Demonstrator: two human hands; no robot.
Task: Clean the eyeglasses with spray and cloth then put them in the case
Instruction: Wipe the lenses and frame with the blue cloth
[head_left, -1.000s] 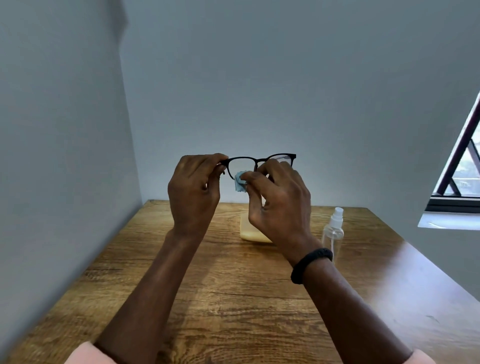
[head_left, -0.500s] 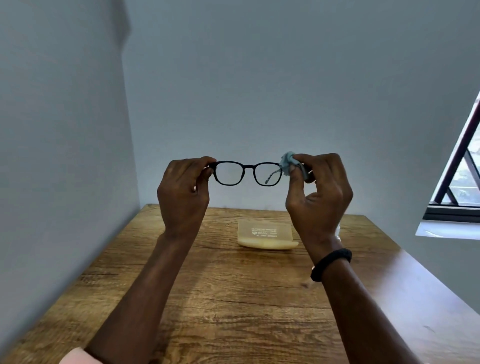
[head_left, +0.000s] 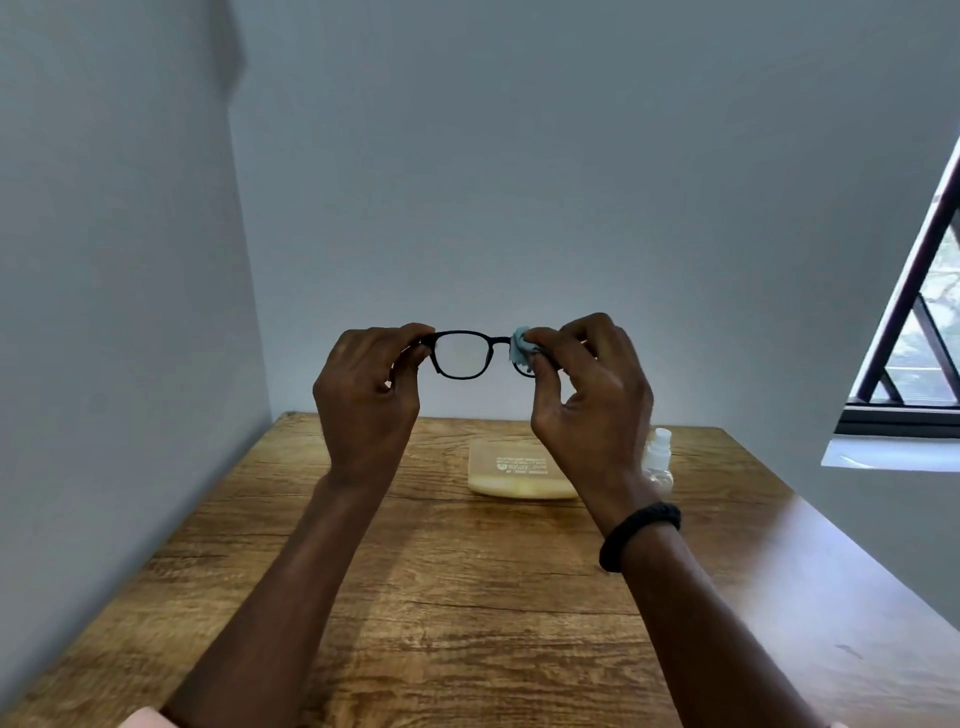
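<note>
Head view: wiping the right-hand lens.

The left hand (head_left: 366, 395) pinches the eyeglasses (head_left: 462, 356) by one end, steadying them, while the right hand (head_left: 589, 395) pinches the cloth (head_left: 521, 349) around the other lens; the case (head_left: 519, 475) and spray bottle (head_left: 658, 454) wait on the table (head_left: 467, 597) below the right hand.

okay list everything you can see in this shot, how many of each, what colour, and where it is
glasses: one, black frame, held up above the table between both hands
cloth: one, light blue, pressed on the right-side lens
case: one, pale yellow, shut, on the far middle of the table
spray bottle: one, clear with white top, right of the case, partly behind the right wrist
table: one, brown wood, against the walls
window: one, dark frame, right edge
wristband: one, black, right wrist
left hand: grip on the frame's left end
right hand: grip pinching the cloth on the lens
</note>
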